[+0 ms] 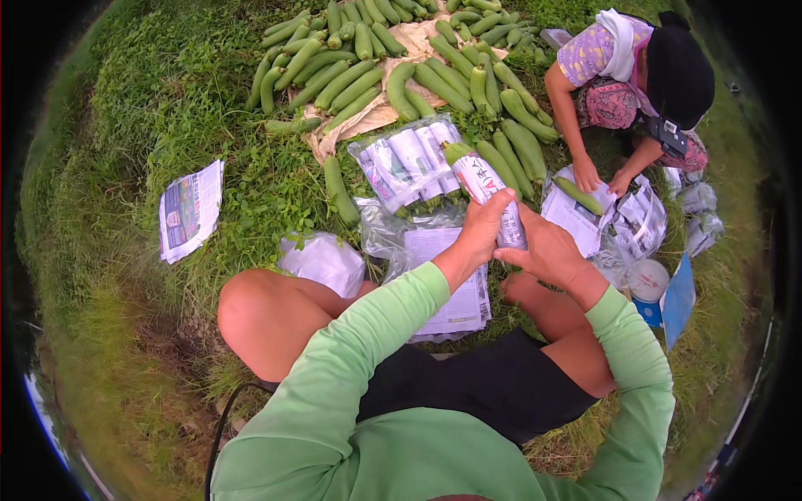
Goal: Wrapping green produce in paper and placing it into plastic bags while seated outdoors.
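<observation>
Both my hands are closed round a long green gourd wrapped in newspaper (483,177), held tilted above the ground in front of my lap. My left hand (484,230) grips its side, and my right hand (551,250) wraps its near end. Only a bit of the green tip shows past the paper at the far end. Just left of it, a clear plastic bag (359,160) holds several newspaper-wrapped gourds lying side by side. Beneath my forearms is a stack of newspaper sheets (455,311), with crumpled clear plastic (380,230) beside it.
Many unwrapped green gourds (347,88) lie on a tan cloth (380,113) and grass ahead. A co-worker (635,75) crouches at right, hands on a gourd (578,195) over newspaper. Folded newspapers (190,210) lie left, a white plastic bag (324,263) by my leg, a tub (647,284) right.
</observation>
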Available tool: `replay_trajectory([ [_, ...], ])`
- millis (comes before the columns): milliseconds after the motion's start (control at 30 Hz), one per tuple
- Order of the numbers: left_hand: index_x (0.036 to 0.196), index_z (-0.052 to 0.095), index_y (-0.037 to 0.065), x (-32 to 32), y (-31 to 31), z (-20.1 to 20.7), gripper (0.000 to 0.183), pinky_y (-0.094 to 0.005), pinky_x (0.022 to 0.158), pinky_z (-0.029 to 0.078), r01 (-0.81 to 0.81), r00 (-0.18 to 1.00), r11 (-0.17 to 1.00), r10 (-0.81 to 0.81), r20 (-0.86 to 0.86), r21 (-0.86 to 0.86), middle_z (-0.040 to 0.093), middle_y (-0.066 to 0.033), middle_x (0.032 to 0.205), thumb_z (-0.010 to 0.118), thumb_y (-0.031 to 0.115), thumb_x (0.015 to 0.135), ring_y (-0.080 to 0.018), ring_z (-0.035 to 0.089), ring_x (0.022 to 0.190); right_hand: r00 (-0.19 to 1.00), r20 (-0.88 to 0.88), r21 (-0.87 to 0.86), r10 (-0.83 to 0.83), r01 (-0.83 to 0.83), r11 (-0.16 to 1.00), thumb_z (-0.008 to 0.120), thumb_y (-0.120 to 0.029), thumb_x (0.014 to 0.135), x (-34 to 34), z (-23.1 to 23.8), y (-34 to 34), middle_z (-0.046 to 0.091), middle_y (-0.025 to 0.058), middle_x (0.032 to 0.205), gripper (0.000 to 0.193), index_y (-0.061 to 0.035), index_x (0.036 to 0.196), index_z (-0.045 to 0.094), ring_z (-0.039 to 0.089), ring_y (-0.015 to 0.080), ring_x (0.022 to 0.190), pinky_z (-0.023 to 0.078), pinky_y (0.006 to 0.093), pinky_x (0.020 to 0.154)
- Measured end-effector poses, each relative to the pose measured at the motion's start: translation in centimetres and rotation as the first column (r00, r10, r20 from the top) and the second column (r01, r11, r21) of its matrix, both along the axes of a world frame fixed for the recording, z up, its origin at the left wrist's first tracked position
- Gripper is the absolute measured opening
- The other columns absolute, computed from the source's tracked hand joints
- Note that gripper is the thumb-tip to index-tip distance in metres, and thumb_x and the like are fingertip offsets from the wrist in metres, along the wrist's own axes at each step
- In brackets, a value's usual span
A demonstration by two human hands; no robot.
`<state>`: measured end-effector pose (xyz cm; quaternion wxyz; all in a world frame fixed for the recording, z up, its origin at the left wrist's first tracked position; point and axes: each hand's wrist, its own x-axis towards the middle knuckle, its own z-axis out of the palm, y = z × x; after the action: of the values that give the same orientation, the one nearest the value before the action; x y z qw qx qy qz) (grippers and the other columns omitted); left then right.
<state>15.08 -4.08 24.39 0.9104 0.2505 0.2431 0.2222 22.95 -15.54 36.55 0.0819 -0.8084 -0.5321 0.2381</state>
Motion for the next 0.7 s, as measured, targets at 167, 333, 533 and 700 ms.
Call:
replay_trajectory([
  [167,0.106,0.065,0.007,0.6,-1.3,-0.9,0.028,-0.0355,0.078,0.058,-0.001,1.0,0.999,0.001,0.006,-0.037,0.068,-0.0041,0.096,0.076,0.032,0.097,-0.016,0.067,0.086,0.997,-0.031,-0.101,-0.067,0.064,0.993,0.081,-0.043,0.084,1.1,-1.4,0.4,0.074,0.0299,0.105,0.073,0.0073,0.131,0.055,0.073,0.0463,0.101,0.058,0.0532,0.086],
  [333,0.117,0.062,0.008,0.9,-1.6,-1.5,0.04,-0.0366,0.086,0.057,0.06,0.998,0.987,-0.054,-0.044,0.151,0.067,-0.0029,0.104,0.08,0.036,0.096,-0.0143,0.066,0.093,0.946,-0.236,-0.071,-0.22,0.209,0.975,0.077,-0.036,0.08,2.5,-5.1,0.3,0.074,0.0291,0.103,0.063,0.0076,0.122,0.061,0.074,0.0437,0.097,0.059,0.0482,0.089],
  [533,0.154,0.046,-0.002,0.0,6.3,-7.5,0.088,-0.0466,0.119,0.041,0.225,0.955,0.692,-0.016,-0.297,0.686,0.055,-0.022,0.151,0.084,0.045,0.09,-0.0318,0.052,0.144,0.88,-0.272,-0.166,-0.39,0.356,0.92,0.076,-0.037,0.082,5.5,-8.4,0.4,0.075,0.0264,0.105,0.061,0.0075,0.121,0.062,0.076,0.0363,0.094,0.06,0.0461,0.085],
  [700,0.156,0.043,0.01,-0.9,12.5,-10.6,0.085,-0.0578,0.116,0.037,0.505,0.643,0.036,0.652,-0.403,0.862,0.046,-0.0263,0.155,0.082,0.025,0.081,-0.0467,0.047,0.14,0.864,-0.237,-0.345,-0.444,0.352,0.87,0.076,-0.038,0.082,5.6,-9.5,-0.1,0.074,0.0281,0.105,0.06,0.0084,0.118,0.063,0.077,0.0365,0.089,0.061,0.0464,0.082],
])
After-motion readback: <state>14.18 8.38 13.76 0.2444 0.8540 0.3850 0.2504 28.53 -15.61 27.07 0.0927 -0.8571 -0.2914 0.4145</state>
